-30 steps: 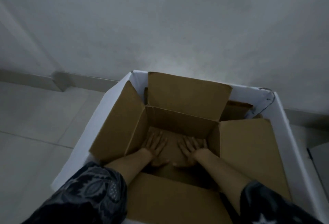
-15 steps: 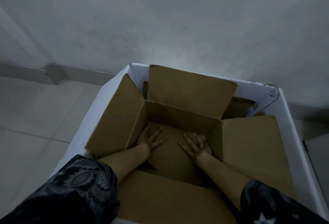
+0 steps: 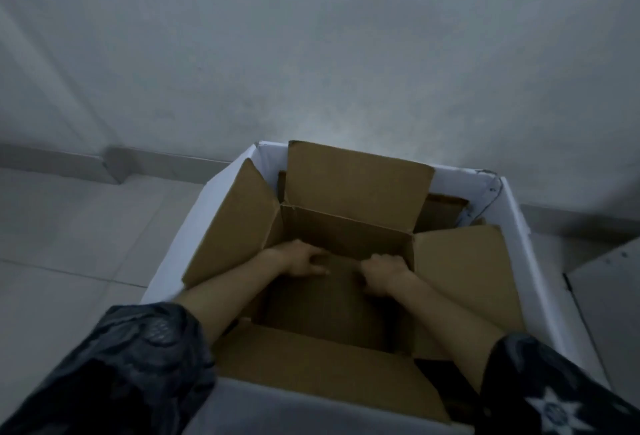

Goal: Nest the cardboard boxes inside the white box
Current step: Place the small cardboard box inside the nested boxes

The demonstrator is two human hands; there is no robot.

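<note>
Fingers (image 3: pixel 313 263) of the left hand (image 3: pixel 298 259) are curled over, knuckles up, low inside the brown box (image 3: pixel 349 237); whether they pinch anything I cannot tell, since the tips are tucked under and the light is dim. Fingers of the right hand (image 3: pixel 383 273) are likewise bent into a loose fist just beside them, and their grip cannot be made out either. Both hands sit close together, near the far inner wall of the brown box, against or just above a darker cardboard sheet (image 3: pixel 325 306) that lines its bottom.

That brown box stands inside the white box (image 3: pixel 516 223), which rests on the pale tiled floor (image 3: pixel 69 234) close to a grey wall (image 3: pixel 311 54). Its four flaps are open: the far one stands upright against the white box's far side, the left one leans up and outward over the left rim, the right one lies nearly flat toward the right rim, and the near one spreads toward the person. A second piece of brown cardboard (image 3: pixel 441 211) shows in the far right corner of the white box, behind the far flap.

Both forearms reach down into the brown box from the near edge, each in a dark patterned sleeve (image 3: pixel 114 375). A grey panel (image 3: pixel 609 296) lies on the floor to the right.
</note>
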